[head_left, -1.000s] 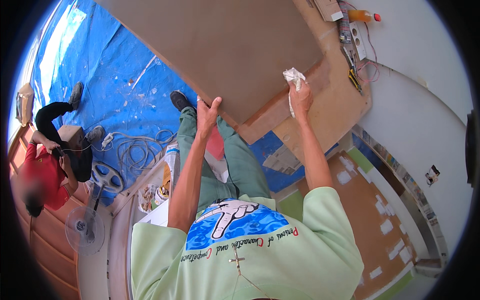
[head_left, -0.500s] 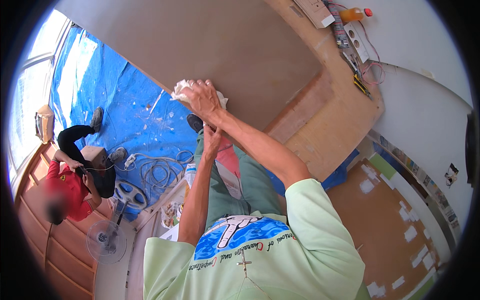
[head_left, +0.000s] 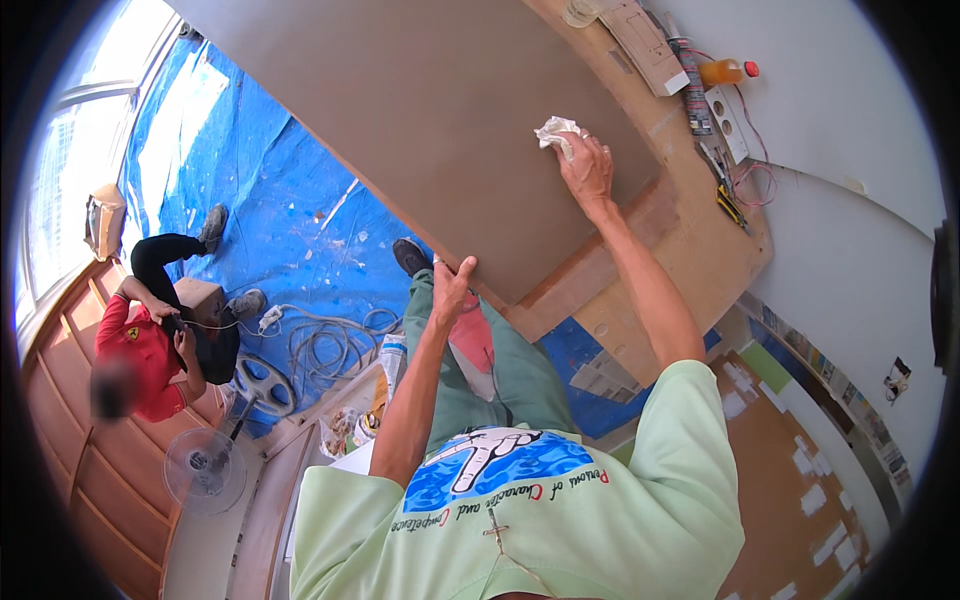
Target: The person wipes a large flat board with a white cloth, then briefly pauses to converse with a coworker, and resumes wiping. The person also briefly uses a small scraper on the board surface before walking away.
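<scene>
A large brown-grey board (head_left: 450, 130) lies on a plywood surface (head_left: 640, 295) in front of me. My right hand (head_left: 588, 172) is on the board's right part, its fingers closed on a crumpled white rag (head_left: 557, 132) that sticks out past the fingertips. At the board's near left edge is my left hand (head_left: 452, 288), thumb pointing up over the rim. Its other fingers are curled at the edge and partly hidden. A reddish, pointed object (head_left: 472, 340) shows between my legs, below the left hand.
Along the right lie a cardboard box (head_left: 645, 45), a dark tube (head_left: 697, 105), a bottle of orange liquid (head_left: 722, 72), a white socket strip (head_left: 727, 125) and a yellow utility knife (head_left: 730, 207). Left, a person in red (head_left: 150, 350) sits by a blue tarp (head_left: 280, 180), coiled cable (head_left: 320, 350) and fan (head_left: 205, 470).
My right hand has swept the rag from the board's left edge across to its right part. My left hand has moved from beside the right forearm up to the board's near edge.
</scene>
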The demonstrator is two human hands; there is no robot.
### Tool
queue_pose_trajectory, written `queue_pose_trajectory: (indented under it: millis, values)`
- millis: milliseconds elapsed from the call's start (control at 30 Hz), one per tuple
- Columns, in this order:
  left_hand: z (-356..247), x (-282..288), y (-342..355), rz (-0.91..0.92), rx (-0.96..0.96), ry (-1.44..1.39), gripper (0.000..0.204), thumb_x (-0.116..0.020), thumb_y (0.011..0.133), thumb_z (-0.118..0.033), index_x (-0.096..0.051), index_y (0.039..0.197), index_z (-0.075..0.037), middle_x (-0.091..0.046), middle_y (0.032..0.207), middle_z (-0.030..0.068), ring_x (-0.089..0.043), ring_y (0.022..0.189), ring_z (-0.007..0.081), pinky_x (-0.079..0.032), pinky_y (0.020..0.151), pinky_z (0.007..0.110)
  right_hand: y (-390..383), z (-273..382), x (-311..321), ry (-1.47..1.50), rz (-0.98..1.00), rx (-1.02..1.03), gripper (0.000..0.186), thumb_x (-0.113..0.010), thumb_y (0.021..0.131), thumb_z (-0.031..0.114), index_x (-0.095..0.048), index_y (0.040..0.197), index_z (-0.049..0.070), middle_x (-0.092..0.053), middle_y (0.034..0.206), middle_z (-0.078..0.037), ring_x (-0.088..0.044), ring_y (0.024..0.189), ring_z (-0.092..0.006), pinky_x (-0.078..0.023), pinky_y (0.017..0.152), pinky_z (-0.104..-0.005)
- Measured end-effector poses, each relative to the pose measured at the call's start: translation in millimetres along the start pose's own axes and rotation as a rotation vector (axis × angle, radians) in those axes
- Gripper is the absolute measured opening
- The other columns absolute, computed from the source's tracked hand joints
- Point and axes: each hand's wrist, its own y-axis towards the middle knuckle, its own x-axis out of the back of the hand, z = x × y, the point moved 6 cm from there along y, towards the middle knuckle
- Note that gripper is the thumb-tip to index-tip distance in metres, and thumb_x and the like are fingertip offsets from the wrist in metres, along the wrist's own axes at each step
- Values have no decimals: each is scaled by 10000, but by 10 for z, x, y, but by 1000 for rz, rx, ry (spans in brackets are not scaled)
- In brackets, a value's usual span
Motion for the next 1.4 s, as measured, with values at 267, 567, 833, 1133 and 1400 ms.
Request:
queue_pose_trajectory:
  millis: [267,567,833,1133,1400]
  values:
    - [24,10,22,30,5,-15,602,-711,966,-166,-390,1446,2,-599,1338,153,-585,1246,255,-475,1068,388,177,-190,134,-90,133,-51,337,-671,947,346,-729,1116,61,-737,1044,-206,-703,984,-394,-533,825,-487]
    - [18,4,6,42,21,-30,680,-708,956,-159,-325,1495,-2,-563,1373,179,-559,1274,277,-454,1089,391,49,-245,61,-127,190,-188,335,-683,943,317,-709,1146,53,-730,1043,-167,-701,965,-381,-520,813,-505]
    - [125,27,26,-13,-7,-41,655,-685,968,-143,-323,1493,2,-561,1374,166,-566,1252,274,-465,1053,386,955,1010,-540,37,-219,-176,228,-644,952,249,-713,1106,95,-722,1049,-151,-700,972,-375,-518,827,-527]
    - [50,148,23,75,105,107,617,-688,974,-176,-371,1466,19,-638,1231,154,-623,1130,248,-496,980,385,-276,2602,-865,177,44,302,172,-642,919,177,-707,1076,156,-717,1076,-110,-678,994,-294,-478,846,-483]
    - [323,925,-148,20,191,114,397,-638,1015,-251,-517,1281,18,-686,972,116,-695,865,192,-554,783,351,452,-3,-550,-142,-380,-717,365,-664,947,345,-694,1131,31,-712,1057,-209,-678,999,-421,-511,844,-544]
